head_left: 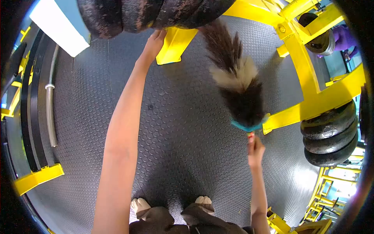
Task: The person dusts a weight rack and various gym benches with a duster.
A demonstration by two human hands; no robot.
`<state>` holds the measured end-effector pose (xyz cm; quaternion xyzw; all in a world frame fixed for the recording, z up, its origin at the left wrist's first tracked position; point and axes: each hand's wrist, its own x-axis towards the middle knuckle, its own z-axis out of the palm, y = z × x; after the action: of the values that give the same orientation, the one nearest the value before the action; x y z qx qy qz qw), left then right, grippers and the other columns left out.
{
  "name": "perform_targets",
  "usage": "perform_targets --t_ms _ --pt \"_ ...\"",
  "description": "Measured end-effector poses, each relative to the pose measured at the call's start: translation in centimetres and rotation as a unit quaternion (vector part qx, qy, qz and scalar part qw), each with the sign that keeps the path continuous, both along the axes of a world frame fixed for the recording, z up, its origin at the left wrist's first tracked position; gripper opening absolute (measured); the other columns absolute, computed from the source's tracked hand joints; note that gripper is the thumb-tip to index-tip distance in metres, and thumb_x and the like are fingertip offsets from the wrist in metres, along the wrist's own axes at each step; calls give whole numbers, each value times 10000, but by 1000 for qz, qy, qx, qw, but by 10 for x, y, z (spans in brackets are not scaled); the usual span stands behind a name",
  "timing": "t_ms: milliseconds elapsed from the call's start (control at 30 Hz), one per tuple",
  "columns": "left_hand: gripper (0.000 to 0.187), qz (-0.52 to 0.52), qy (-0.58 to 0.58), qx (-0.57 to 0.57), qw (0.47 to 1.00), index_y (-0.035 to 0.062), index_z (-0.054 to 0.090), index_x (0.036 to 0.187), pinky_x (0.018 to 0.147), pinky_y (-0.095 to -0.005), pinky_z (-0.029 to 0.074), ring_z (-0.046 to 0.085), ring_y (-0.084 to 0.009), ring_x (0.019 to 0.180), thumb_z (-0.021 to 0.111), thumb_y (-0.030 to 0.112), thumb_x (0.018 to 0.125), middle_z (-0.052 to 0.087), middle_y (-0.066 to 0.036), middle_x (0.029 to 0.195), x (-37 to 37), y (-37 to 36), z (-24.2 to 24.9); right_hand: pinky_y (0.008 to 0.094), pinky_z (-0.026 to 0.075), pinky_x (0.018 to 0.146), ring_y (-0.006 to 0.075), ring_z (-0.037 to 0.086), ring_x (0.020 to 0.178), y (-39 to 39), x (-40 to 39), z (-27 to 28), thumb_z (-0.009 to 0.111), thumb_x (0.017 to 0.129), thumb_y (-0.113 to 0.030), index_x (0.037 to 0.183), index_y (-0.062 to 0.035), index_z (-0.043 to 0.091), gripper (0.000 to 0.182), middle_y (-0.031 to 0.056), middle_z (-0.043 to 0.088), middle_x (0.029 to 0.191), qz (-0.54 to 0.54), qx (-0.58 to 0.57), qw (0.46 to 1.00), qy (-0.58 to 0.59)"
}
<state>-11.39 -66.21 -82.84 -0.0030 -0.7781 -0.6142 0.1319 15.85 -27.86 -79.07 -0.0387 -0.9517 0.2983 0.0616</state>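
Note:
My right hand (255, 153) is closed around the handle of a feather duster (241, 93). The duster has dark brown and cream feathers and a teal collar, and it points away from me. Its far tip reaches the underside of the black weight plates (156, 15) at the top of the view. My left hand (155, 41) is stretched forward at a yellow frame leg (175, 45), just under those plates. Its fingers are bent against the leg, with the tips partly hidden.
Black textured rubber matting (167, 128) covers the floor. On the right, a yellow frame (311, 78) carries more black plates (331, 134). A metal bar (50, 105) and a yellow foot (39, 179) are on the left. My bare feet (140, 204) show at the bottom.

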Motion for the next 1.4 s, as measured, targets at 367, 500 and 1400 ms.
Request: perform_targets --t_ms 367,500,1400 --pt "477 37 26 40 998 20 485 1129 884 -326 361 500 -268 1055 475 413 860 548 -183 1085 -5 15 -21 319 354 435 170 447 431 -67 41 -38 441 888 -317 709 2 468 368 100 453 508 -76 -226 965 -112" --pt "461 39 5 43 998 13 518 1097 862 -296 372 520 -224 1010 494 405 854 570 -158 1058 -3 15 -12 339 329 422 192 441 426 -82 44 -47 451 885 -285 751 11 471 326 138 431 508 -54 -187 973 -123" --pt "751 -91 -207 16 974 179 118 1368 997 -469 217 172 -211 1295 452 558 813 180 -27 1404 4 21 31 373 373 476 263 529 484 -97 11 -5 397 890 -417 730 49 521 508 207 478 536 -5 -482 851 -207"
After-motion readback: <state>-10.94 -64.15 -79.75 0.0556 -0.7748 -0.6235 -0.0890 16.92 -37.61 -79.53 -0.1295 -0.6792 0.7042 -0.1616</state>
